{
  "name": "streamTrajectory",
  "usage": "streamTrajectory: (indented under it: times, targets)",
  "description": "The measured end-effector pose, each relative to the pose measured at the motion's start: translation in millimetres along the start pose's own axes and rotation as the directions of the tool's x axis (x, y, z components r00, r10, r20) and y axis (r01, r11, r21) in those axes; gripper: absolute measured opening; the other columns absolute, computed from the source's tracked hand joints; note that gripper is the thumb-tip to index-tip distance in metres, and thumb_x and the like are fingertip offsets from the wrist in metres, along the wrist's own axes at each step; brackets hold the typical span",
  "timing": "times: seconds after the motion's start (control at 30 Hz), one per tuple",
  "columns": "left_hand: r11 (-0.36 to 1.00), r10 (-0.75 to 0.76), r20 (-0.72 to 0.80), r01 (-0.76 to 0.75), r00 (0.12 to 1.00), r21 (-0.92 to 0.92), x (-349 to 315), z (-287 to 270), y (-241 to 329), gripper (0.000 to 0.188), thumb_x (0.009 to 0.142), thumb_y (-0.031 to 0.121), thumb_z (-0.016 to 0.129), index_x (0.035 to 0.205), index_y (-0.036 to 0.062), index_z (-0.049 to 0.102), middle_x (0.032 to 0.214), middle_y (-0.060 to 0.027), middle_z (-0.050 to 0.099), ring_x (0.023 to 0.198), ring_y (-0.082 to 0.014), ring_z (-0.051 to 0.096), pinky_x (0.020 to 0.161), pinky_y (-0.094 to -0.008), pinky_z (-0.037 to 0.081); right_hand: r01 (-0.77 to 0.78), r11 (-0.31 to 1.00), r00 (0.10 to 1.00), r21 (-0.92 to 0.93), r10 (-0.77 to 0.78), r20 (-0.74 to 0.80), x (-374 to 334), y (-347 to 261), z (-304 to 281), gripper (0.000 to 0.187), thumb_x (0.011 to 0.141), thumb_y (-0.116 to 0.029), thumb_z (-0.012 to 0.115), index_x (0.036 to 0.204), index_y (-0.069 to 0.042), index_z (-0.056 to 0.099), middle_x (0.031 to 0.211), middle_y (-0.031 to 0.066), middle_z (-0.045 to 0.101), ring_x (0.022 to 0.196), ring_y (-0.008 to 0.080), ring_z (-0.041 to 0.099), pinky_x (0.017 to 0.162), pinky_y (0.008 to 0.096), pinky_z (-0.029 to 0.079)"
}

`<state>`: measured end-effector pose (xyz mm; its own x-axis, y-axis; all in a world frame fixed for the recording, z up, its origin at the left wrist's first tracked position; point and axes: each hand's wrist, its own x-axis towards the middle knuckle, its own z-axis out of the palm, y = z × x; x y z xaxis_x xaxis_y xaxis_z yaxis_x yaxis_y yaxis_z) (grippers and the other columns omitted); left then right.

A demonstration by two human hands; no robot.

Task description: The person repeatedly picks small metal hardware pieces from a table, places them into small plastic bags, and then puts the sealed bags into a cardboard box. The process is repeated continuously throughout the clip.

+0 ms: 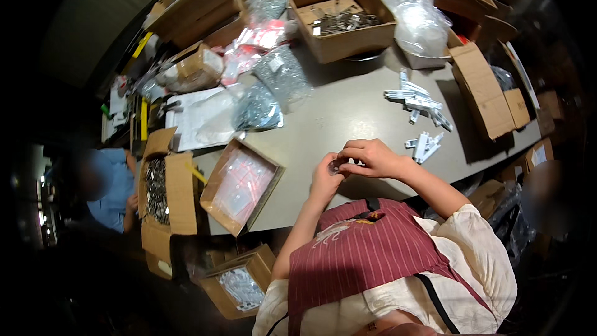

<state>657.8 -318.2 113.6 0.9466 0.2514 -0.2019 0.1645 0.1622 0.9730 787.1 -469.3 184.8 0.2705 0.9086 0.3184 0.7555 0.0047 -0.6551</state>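
Observation:
Over the near part of the table, my left hand [324, 177] and my right hand [371, 157] meet with fingers curled together. Between the fingertips shows a small dark, shiny piece [334, 166]; its kind is hidden by the fingers. To the right of my right hand lies a small group of white-and-metal strips [424, 146]. Farther back is a larger loose pile of similar strips [420, 101]. An open cardboard box [348, 46] at the back holds many small metal parts [346, 22].
A shallow carton [271, 186] with plastic-wrapped contents sits left of my hands, beside an open box of metal parts [157, 190]. Plastic bags [258, 107] crowd the back left. A tall carton [482, 90] stands right. Below the table edge is another box [258, 266]. A person in blue [113, 186] is at far left.

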Motion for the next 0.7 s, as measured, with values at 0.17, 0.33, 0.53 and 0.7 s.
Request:
streamTrajectory:
  times: [0.17, 0.33, 0.53, 0.7]
  targets:
    - [0.999, -0.035, 0.051, 0.033, 0.998, 0.038, -12.6, 13.2, 8.0, 0.022, 0.085, -0.001, 0.071, 0.105, 0.0032, 0.065, 0.097, -0.0025, 0.066, 0.094, -0.0122, 0.063, 0.086, -0.0284, 0.051, -0.346, 0.918, 0.937, -0.192, 0.349, -0.021, -77.4, 23.1, -53.8, 0.054, 0.069, 0.002, 0.061, 0.123, -0.005, 0.062, 0.126, 0.0170, 0.060, 0.116, 0.0370, 0.059, 0.096, 0.0434, 0.051]
    - [0.998, -0.060, 0.098, 0.062, 0.993, -0.020, -8.9, 23.9, 1.2, 0.020, 0.085, 0.000, 0.071, 0.104, 0.0038, 0.066, 0.098, -0.0017, 0.066, 0.095, -0.0124, 0.062, 0.087, -0.0288, 0.050, -0.326, 0.589, 0.892, -0.739, 0.451, -0.033, -148.0, 49.5, -82.3, 0.048, 0.067, -0.006, 0.075, 0.114, -0.007, 0.065, 0.128, 0.0144, 0.058, 0.124, 0.0346, 0.053, 0.103, 0.0419, 0.043]
    - [1.000, -0.008, 0.110, 0.005, 0.994, 0.020, -0.2, 33.8, 2.6, 0.022, 0.088, -0.004, 0.070, 0.108, 0.0017, 0.063, 0.099, -0.0039, 0.065, 0.094, -0.0125, 0.061, 0.087, -0.0269, 0.050, -0.440, 0.708, 0.891, -0.552, 0.420, -0.171, -140.1, 70.2, -68.1, 0.030, 0.078, -0.007, 0.073, 0.107, -0.009, 0.066, 0.101, 0.0087, 0.064, 0.100, 0.0298, 0.060, 0.088, 0.0418, 0.046]
    - [0.995, 0.055, 0.011, -0.054, 0.998, -0.084, 6.2, 34.0, -6.9, 0.022, 0.092, 0.002, 0.072, 0.111, 0.0009, 0.061, 0.102, -0.0041, 0.065, 0.096, -0.0125, 0.061, 0.087, -0.0279, 0.051, -0.529, 0.784, 0.776, 0.325, 0.602, -0.189, -106.3, 60.2, -14.9, 0.034, 0.097, -0.030, 0.067, 0.118, -0.004, 0.072, 0.100, 0.0130, 0.065, 0.092, 0.0259, 0.061, 0.081, 0.0355, 0.049]
